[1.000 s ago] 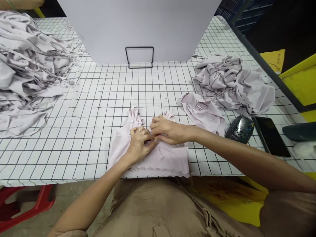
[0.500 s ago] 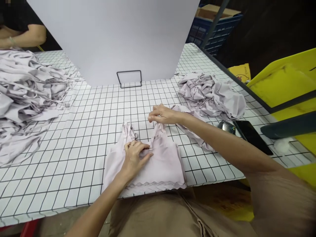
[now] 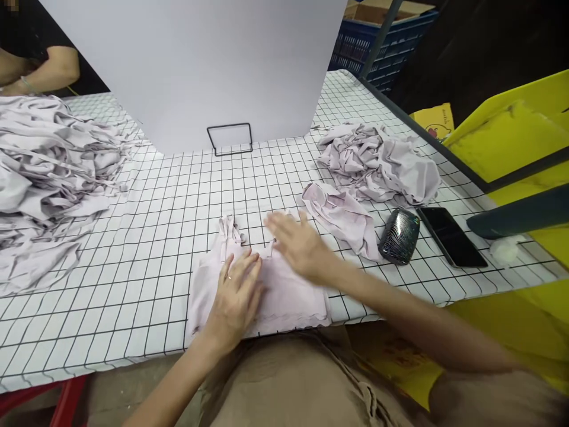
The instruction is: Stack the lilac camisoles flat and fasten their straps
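Note:
A stack of pale pink strappy tops (image 3: 288, 302) lies flat at the table's front edge, straps pointing away from me. My left hand (image 3: 237, 293), a ring on one finger, rests on the stack's left half with its fingers stretched out. Over the right half, my right hand (image 3: 300, 246) is spread flat and slightly blurred, covering most of the right straps. The left straps (image 3: 229, 230) show beyond my left fingertips. To the right of my right hand, a single crumpled pink garment (image 3: 342, 219) lies on the grid-patterned cloth (image 3: 151, 249).
Heaped pale garments lie left (image 3: 48, 160) and right (image 3: 377, 163). A white board (image 3: 200, 65) with a wire stand (image 3: 231, 151) rises behind. A shiny dark case (image 3: 400, 236) and a phone (image 3: 453, 237) lie right, near a yellow chair (image 3: 520, 136). Another person's arm (image 3: 53, 68) shows far left.
My right hand has let go of the right straps and come down toward me, flattening over the stack. My left hand has shifted slightly, its fingers now straighter.

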Tool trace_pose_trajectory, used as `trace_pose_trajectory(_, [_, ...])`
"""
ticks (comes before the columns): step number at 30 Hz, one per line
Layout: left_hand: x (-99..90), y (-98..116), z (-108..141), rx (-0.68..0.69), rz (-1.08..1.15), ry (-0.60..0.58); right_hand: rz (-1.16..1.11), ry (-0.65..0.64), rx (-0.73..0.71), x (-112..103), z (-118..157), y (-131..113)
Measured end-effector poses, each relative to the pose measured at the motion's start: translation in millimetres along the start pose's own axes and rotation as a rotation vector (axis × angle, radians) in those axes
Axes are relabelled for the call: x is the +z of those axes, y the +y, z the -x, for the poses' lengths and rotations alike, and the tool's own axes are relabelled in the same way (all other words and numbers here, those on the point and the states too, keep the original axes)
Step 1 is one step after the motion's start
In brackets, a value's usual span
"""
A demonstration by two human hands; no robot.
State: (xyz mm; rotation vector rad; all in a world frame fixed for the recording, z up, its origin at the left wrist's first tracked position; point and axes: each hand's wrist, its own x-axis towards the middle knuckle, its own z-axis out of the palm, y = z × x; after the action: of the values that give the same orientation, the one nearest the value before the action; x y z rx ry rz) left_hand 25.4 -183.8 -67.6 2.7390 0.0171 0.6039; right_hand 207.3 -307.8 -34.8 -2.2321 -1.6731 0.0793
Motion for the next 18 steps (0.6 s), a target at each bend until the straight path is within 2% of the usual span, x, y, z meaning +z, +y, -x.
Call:
trace_pose_trajectory(2, [2.0,7.0,15.7,0.040,-0.051,-0.071,0.024,-0.010,-0.068,23.4,34.4,-36.2])
trace_pose_trajectory(4, [7.3,7.9,26.5,0.002,-0.133,-0.140,0.041,-0.043,-0.043,45.3,59.9,-54.4])
trace_pose_trajectory(6, [10.7,2.5,33.0,-0.073,-0.211,-0.183,0.061,-0.070,0.039,59.4,76.1,-53.3])
trace_pose_trajectory(8, [9.1,-6.2,38.3,-0.145,-0.267,-0.188,0.081,-0.069,0.121,63.9,87.5,-42.2])
trace_pose_trajectory(14, [-9.8,-35.7,69.5,-0.330,-0.280,-0.099,0.103,-0.061,0.231,42.5,120.0,-20.0])
trace_pose_trajectory(16, [-14.2,-46.6,77.6,-0.361,-0.223,-0.064,0.078,-0.028,0.261,28.5,117.3,-5.3])
trace_pose_trajectory(18, [-20.3,-54.5,77.7,-0.397,-0.154,-0.016,0.051,0.097,0.316,7.4,102.5,21.9])
